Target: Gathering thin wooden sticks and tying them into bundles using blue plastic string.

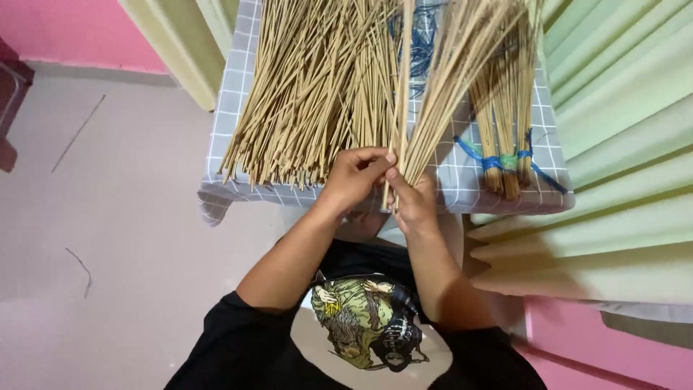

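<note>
A thin bunch of tan sticks (433, 108) fans away from the person toward the far side of the worktop, its near ends gathered at the worktop's near edge. The right hand (413, 202) is closed round those gathered ends, and the left hand (355, 175) pinches one or two sticks at the same spot between thumb and forefinger, its fingers (375, 155) curled shut.

To do this well, the near ends should probably be kept level and the right hand's grip firm, so that single sticks fed in by the left hand do not slide out or cross.

Left of the bunch lies a broad loose heap of sticks (303, 94). To the right lie tied bundles (505, 137) bound with blue cord (494, 160), and more blue cord shows far back.

The worktop (462, 184) wears a grey checked cloth. Around it are a pale floor (108, 217), a pink wall (65, 29) and green curtains (628, 130).
</note>
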